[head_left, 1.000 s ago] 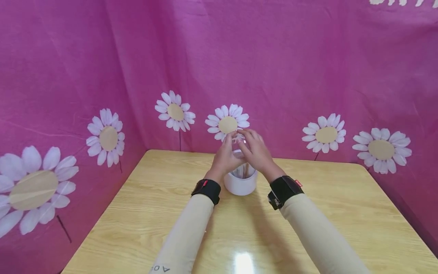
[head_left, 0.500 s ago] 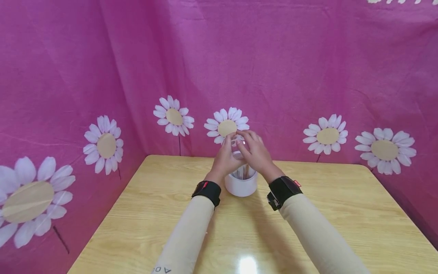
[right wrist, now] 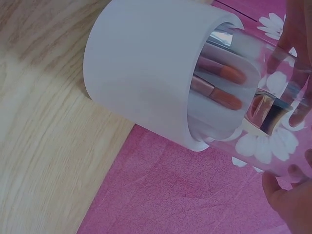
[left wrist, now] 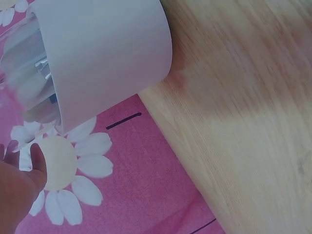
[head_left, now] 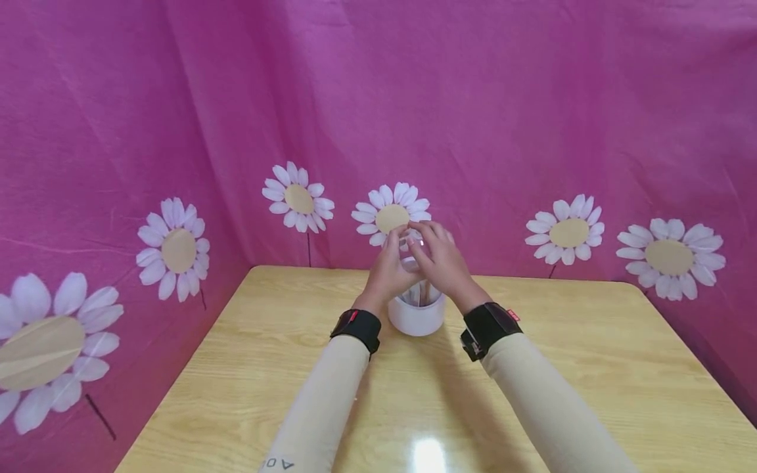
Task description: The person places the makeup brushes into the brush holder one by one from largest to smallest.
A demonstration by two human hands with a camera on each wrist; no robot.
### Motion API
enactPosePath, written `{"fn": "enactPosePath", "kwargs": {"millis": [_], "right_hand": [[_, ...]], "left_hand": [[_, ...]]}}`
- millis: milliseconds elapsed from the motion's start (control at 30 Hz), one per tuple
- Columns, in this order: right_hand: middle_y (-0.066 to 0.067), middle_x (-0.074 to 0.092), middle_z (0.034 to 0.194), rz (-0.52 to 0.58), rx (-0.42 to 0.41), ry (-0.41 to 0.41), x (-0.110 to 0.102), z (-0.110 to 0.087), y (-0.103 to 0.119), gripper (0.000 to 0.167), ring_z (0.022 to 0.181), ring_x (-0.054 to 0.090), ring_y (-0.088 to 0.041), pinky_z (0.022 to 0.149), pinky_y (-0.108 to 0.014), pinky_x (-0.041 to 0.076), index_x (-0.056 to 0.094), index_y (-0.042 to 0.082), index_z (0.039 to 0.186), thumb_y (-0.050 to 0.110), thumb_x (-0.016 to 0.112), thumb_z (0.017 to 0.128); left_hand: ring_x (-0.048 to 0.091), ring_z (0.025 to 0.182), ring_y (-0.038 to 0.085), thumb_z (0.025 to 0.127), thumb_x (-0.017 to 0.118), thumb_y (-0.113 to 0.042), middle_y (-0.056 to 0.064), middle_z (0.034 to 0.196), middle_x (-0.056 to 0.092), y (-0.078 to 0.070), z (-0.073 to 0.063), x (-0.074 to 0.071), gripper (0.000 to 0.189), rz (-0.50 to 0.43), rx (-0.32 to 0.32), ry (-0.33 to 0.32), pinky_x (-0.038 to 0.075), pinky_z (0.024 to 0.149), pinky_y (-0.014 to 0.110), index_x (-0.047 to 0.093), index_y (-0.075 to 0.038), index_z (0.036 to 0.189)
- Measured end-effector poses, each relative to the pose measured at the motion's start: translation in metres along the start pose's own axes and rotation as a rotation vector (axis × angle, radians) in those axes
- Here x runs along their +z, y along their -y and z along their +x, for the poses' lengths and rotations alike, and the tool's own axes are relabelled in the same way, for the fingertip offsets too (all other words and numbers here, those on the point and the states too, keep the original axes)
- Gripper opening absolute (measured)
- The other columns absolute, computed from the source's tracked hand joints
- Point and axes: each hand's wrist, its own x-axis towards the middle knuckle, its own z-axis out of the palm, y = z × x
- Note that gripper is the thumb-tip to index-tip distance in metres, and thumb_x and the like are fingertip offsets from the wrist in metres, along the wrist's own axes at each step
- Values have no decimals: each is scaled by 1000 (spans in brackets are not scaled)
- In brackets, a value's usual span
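A white round makeup brush holder [head_left: 416, 320] stands upright on the table under both hands. Its clear cover [head_left: 408, 246] rises above the white base. Through the plastic, the right wrist view shows makeup brushes [right wrist: 226, 99] with orange-brown bristles, beside a pale divider [right wrist: 224, 122]. My left hand [head_left: 387, 272] holds the cover from the left, fingers curved round its side. From the right, my right hand [head_left: 443, 263] grips the same cover, and the fingertips of both hands nearly meet at the top. The hands partly hide the cover in the head view.
The holder stands toward the back of the wood-grain table [head_left: 266, 368]. Behind and to the left hangs a pink cloth backdrop [head_left: 473, 131] printed with white daisies. A black band [head_left: 357, 330] circles each wrist.
The head view has shifted slightly. Both hands stay on the clear cover, and the holder keeps its place on the table.
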Motion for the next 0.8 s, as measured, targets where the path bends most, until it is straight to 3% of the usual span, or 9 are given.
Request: {"fn": "enactPosePath", "kwargs": {"millis": [400,567,700,800], "right_hand": [[-13,44,151,14,3,-10,10,-1,-6,51,142,36,-35,113,-59,35,49,12,149,38,46,106],[-15,42,154,23,6,-35,14,-1,-9,51,144,33,-37,115,-59,32,48,11,150,37,47,106],[-18,34,160,96,-1,-70,16,0,-11,56,148,27,-40,118,-61,25,40,9,155,32,50,105],[-20,28,163,193,-27,-120,12,-1,-11,61,150,24,-40,120,-61,20,32,5,158,25,53,104]], "left_hand": [[45,141,26,82,85,-29,7,157,38,8,-4,2,98,-25,-26,7,44,110,48,24,-17,157],[44,142,29,81,85,-25,10,158,37,10,-2,3,97,-53,2,21,43,111,46,25,-13,157],[40,144,28,79,87,-21,12,160,35,12,1,2,102,-40,48,27,38,115,44,23,-11,158],[33,148,28,75,91,-25,12,164,28,10,0,2,115,-16,44,22,33,118,47,15,-14,160]]}}
